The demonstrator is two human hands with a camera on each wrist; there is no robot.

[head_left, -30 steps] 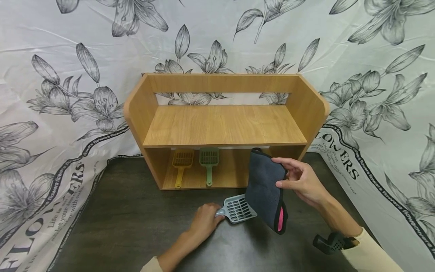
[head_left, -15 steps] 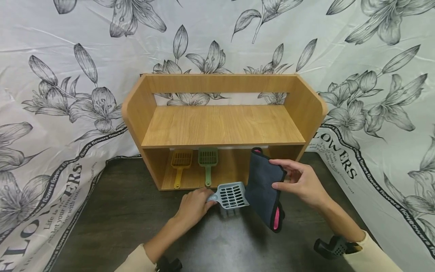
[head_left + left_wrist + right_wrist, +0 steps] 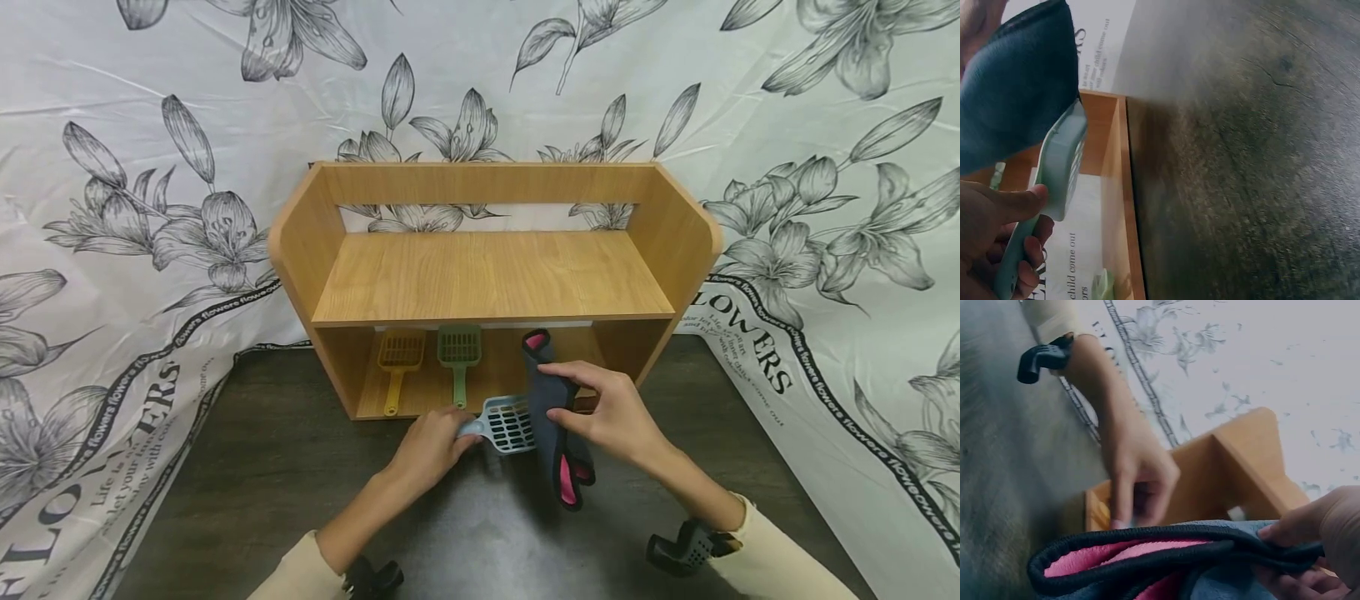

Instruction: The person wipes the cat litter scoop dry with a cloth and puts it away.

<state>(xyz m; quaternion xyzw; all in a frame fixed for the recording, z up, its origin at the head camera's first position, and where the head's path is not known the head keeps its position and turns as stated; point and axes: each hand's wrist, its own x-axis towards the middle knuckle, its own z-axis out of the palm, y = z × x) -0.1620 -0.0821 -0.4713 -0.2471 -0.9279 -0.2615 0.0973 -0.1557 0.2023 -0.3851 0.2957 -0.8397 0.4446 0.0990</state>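
My left hand [image 3: 432, 442] grips the handle of a pale blue slotted scoop [image 3: 506, 423], held just above the dark table in front of the shelf's lower bay. In the left wrist view the scoop [image 3: 1063, 169] runs up from my curled fingers [image 3: 1022, 250] to the cloth [image 3: 1016, 87]. My right hand [image 3: 603, 414] pinches a folded dark grey cloth with pink lining [image 3: 551, 412] and holds it upright against the scoop's head. The right wrist view shows the cloth's black rim and pink inside [image 3: 1147, 550] with my left hand [image 3: 1138, 481] behind it.
A wooden two-level shelf [image 3: 487, 283] stands at the back of the dark table [image 3: 247, 467]. In its lower bay lie a yellow scoop [image 3: 399, 360] and a green scoop [image 3: 459, 354]. A flower-print sheet [image 3: 112, 208] hangs behind and drapes both sides.
My left hand lifted the blue scoop off the table and carried it toward the shelf. My right hand brought the cloth left and turned it edge-on against the scoop's head.
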